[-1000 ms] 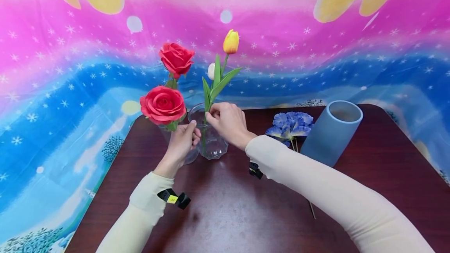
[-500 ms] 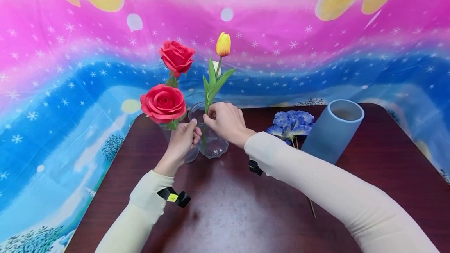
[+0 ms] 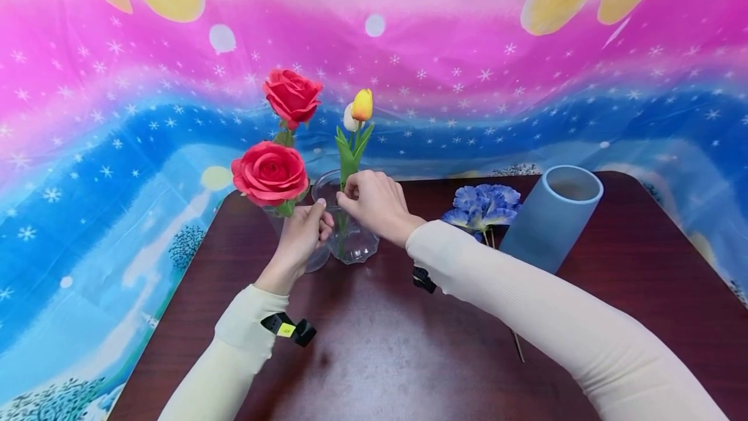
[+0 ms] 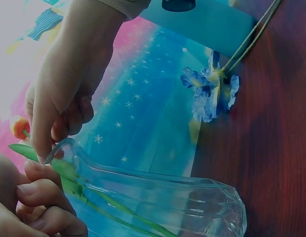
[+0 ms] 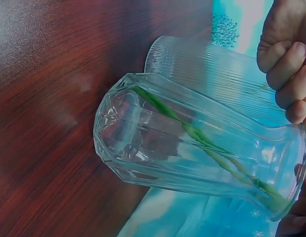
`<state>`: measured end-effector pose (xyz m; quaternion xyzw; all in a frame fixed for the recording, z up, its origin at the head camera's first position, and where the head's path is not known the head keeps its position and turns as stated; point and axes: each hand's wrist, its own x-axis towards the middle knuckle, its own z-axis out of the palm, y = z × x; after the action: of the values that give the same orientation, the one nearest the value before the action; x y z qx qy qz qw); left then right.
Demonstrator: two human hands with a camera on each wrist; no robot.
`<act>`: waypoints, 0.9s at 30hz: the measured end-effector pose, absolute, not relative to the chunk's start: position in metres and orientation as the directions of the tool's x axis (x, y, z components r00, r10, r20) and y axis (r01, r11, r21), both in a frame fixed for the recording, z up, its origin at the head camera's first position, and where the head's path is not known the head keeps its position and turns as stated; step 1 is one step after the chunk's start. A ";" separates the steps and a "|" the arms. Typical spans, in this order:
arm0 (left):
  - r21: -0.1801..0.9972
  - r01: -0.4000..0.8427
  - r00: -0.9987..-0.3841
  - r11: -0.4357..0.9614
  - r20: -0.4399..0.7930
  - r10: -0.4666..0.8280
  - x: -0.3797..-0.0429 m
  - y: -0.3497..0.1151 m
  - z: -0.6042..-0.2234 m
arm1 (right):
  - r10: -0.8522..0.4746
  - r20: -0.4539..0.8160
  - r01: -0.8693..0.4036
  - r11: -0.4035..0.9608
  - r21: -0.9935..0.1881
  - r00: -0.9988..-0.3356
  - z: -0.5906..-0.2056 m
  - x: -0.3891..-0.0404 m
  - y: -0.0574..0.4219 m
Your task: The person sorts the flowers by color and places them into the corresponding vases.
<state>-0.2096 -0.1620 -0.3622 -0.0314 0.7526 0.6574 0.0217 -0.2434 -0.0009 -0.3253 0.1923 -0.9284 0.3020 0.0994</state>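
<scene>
My right hand (image 3: 380,203) pinches the green stem of a yellow tulip (image 3: 362,104) at the mouth of a clear glass vase (image 3: 358,245). Beside that bloom is a white tulip (image 3: 350,118). Green stems (image 5: 187,129) slant down inside the glass in the right wrist view. My left hand (image 3: 300,236) has curled fingers and grips the vase's rim (image 4: 69,142) on its near left side. Two red roses (image 3: 271,173) stand just above and behind this hand, in a ribbed clear vase (image 5: 182,61), partly hidden by it.
Blue flowers (image 3: 482,206) with long stems lie on the dark wooden table (image 3: 374,356), partly under the right forearm. A blue-grey cylindrical vase (image 3: 549,226) stands to their right. A printed cloth (image 3: 444,102) hangs behind the table.
The yellow tulip has sunk lower and swung left, its stem deeper in the glass vase and its bloom now beside the white one. The left hand has stayed in place.
</scene>
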 end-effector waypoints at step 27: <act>0.983 -0.107 -0.994 0.150 -0.105 -0.023 -0.208 -0.161 -0.360 | -0.300 0.374 -0.469 0.698 -0.541 -0.878 -0.318 -0.226 0.017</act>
<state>-0.2082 -0.1613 -0.3597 -0.0428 0.7575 0.6507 0.0322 -0.2258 0.0169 -0.3178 0.2108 -0.9122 0.3266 0.1296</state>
